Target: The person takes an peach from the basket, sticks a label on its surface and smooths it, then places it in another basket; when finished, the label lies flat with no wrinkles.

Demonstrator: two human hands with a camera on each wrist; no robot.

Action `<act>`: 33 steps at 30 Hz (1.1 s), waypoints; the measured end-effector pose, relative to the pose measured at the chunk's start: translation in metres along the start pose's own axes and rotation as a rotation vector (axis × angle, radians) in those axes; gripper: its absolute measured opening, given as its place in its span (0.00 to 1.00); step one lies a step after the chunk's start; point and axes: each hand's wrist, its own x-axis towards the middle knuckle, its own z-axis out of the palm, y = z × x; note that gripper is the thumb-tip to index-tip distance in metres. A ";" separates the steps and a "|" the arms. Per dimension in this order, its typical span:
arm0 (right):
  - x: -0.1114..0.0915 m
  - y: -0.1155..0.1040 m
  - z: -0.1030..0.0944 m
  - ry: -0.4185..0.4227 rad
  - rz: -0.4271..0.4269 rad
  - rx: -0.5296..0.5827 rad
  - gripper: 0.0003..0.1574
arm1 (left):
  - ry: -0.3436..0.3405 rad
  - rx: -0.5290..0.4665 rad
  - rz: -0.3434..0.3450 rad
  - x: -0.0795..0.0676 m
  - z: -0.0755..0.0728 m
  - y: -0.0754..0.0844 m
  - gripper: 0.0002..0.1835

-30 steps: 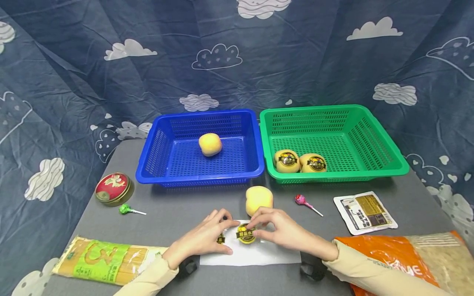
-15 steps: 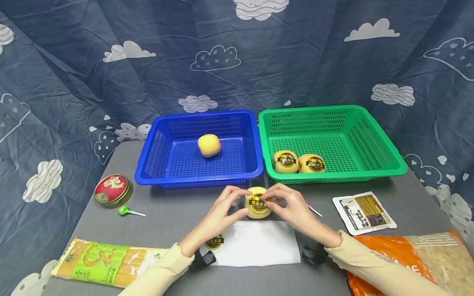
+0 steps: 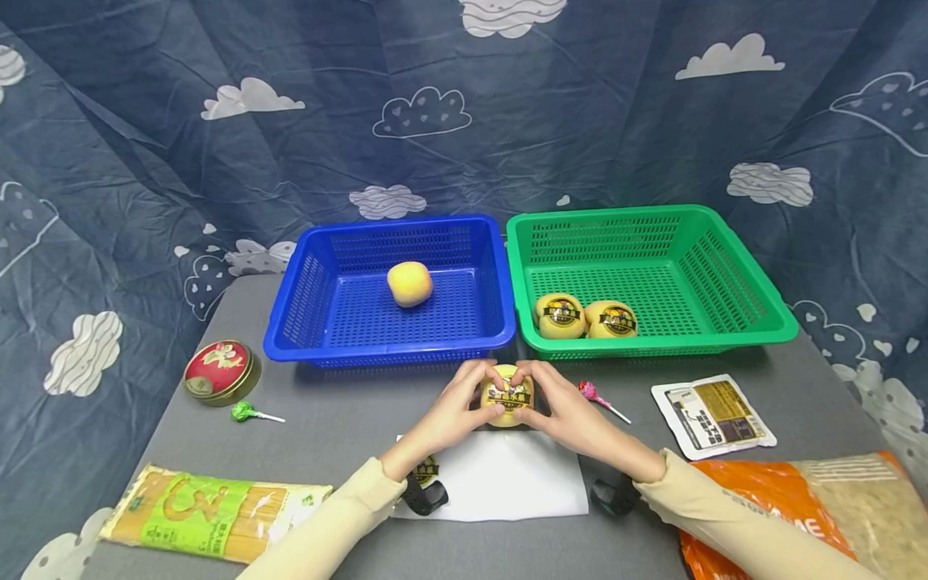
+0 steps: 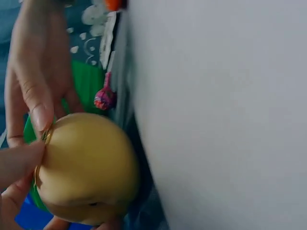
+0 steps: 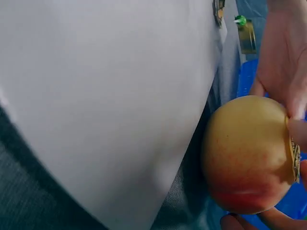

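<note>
In the head view a yellow peach (image 3: 507,372) sits just beyond a white backing sheet (image 3: 511,479). A round black-and-gold sticker (image 3: 510,396) lies on its near upper side. My left hand (image 3: 461,403) holds the peach from the left, fingers curled over and thumb at the sticker's lower edge. From the right my right hand (image 3: 560,404) mirrors this grip. The right wrist view shows the peach (image 5: 244,153) with a red blush, the sticker (image 5: 295,155) standing slightly proud at its edge. Another sticker (image 3: 426,469) on the sheet is partly hidden by my left wrist.
Behind stand a blue basket (image 3: 391,352) holding one peach (image 3: 410,284) and a green basket (image 3: 696,345) with two stickered peaches (image 3: 560,316). Around lie lollipops (image 3: 590,390), a round tin (image 3: 221,372), noodles (image 3: 210,513), a white pouch (image 3: 714,417) and an orange bag (image 3: 768,499).
Both hands have moved from the backing sheet forward to the peach, carrying a sticker off the sheet. The sticker now lies against the peach, and the fingers have closed in around it.
</note>
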 end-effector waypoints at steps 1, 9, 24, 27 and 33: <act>0.001 0.001 0.000 -0.011 0.005 0.011 0.23 | -0.016 -0.043 -0.007 0.001 -0.002 0.004 0.10; 0.005 0.006 0.000 -0.062 0.061 0.119 0.29 | -0.050 -0.070 0.020 0.010 -0.006 -0.009 0.08; 0.008 0.019 -0.005 -0.201 0.146 0.553 0.33 | -0.038 -0.128 0.065 0.010 -0.013 0.000 0.07; 0.007 0.023 -0.007 -0.239 0.229 0.690 0.36 | -0.031 -0.106 0.025 0.012 -0.010 -0.010 0.06; 0.010 0.022 -0.002 -0.218 0.298 0.674 0.36 | -0.051 -0.072 0.033 0.017 -0.005 -0.028 0.05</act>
